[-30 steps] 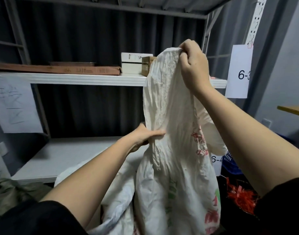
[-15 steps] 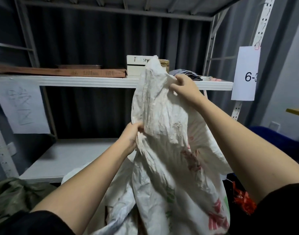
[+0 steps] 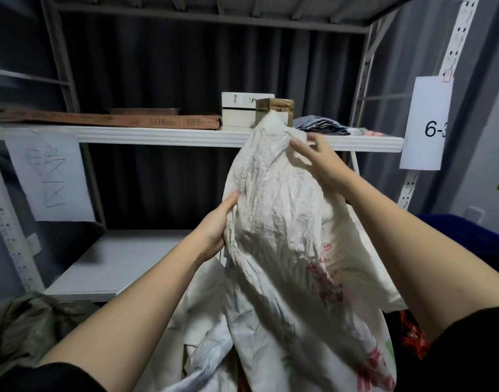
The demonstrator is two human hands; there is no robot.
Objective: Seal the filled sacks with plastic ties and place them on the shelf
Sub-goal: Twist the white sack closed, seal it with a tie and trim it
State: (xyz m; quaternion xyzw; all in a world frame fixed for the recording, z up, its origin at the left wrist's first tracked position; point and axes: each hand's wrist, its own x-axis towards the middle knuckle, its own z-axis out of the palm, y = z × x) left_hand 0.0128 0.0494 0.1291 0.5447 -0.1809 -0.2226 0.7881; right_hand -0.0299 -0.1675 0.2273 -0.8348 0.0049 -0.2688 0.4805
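Note:
A crumpled white woven sack (image 3: 271,222) with red and green print stands upright in front of me, its gathered top level with the upper shelf (image 3: 158,137). My left hand (image 3: 214,230) grips the sack's left side, thumb in front and fingers hidden behind the fabric. My right hand (image 3: 319,159) rests on the top right of the sack with blurred, spread fingers. The white lower shelf (image 3: 115,264) lies behind the sack to the left. A bunch of red plastic ties (image 3: 412,335) shows at the lower right, partly hidden by my right arm.
The upper shelf holds flat brown cartons (image 3: 115,120), a white box (image 3: 242,111), a brown box (image 3: 276,106) and folded grey cloth (image 3: 322,125). More white sacks (image 3: 208,349) lie below. A green sack (image 3: 30,329) sits at lower left, a blue bin (image 3: 483,236) at right.
My right hand has come down from holding the sack's top high and its grip has loosened into spread fingers. The sack top has sagged lower; my left hand shifted to the sack's left edge.

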